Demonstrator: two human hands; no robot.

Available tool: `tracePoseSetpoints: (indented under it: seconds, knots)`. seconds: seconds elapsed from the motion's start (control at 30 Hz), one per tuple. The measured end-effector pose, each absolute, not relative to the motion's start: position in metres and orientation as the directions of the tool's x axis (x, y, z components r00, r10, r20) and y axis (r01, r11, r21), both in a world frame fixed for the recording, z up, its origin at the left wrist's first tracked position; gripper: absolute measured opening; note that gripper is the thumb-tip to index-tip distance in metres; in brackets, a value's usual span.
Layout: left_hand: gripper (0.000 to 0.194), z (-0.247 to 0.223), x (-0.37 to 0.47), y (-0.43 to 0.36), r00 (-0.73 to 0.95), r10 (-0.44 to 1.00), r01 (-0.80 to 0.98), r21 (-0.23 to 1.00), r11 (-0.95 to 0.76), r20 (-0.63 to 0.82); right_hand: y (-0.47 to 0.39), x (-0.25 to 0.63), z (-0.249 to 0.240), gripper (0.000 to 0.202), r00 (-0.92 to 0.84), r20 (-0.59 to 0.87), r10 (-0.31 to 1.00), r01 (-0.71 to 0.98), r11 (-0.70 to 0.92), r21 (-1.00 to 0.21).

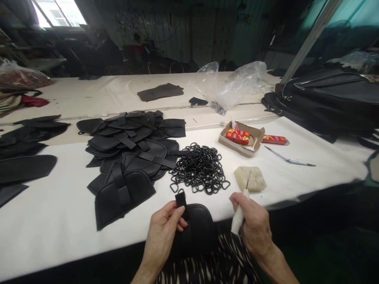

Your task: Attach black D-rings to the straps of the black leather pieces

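My left hand (162,228) pinches the strap (181,202) of a black leather piece (198,227) at the table's front edge. A black D-ring (181,191) sits at the strap's upper end. My right hand (254,221) is closed around the white handle of an awl (238,215), whose thin metal tip points up at a yellowish wax block (255,179); whether it touches the block I cannot tell. Just beyond my left hand lies a heap of black D-rings (201,167). Left of the heap are piled black leather pieces with straps (127,193).
Behind the wax block is a cardboard box (241,149) with red packets. Tweezers (290,161) lie to its right. Clear plastic bags (231,88) and a dark flat piece (160,92) rest farther back. Black bags (331,94) fill the right side; more black pieces (26,167) lie left.
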State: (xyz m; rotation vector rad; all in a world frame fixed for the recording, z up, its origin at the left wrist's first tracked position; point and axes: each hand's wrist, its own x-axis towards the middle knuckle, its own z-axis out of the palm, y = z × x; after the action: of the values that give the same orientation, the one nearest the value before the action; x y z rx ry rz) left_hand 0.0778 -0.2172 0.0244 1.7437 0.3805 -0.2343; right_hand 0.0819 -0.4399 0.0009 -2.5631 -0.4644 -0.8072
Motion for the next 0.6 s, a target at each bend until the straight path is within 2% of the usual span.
tracePoseSetpoints:
  seconds: [0.2,0.3,0.47,0.6]
  knots:
    - [0.028,0.026,0.082,-0.216,0.935,0.128,0.349,0.922,-0.167,-0.331,-0.436,0.103,-0.004,0.027,0.755,0.577,0.312,0.438,-0.895,-0.089]
    - [0.028,0.025,0.083,-0.215,0.936,0.122,0.346,0.925,-0.159,-0.329,-0.433,0.110,-0.009,0.029,0.752,0.545,0.369,0.460,-0.887,-0.034]
    - [0.026,0.024,0.080,-0.216,0.933,0.095,0.358,0.922,-0.147,-0.347,-0.429,0.114,-0.009,0.029,0.777,0.490,0.394,0.459,-0.889,-0.013]
    - [0.026,0.025,0.079,-0.216,0.934,0.093,0.357,0.921,-0.158,-0.346,-0.432,0.112,-0.007,0.028,0.770,0.494,0.403,0.492,-0.869,-0.057]
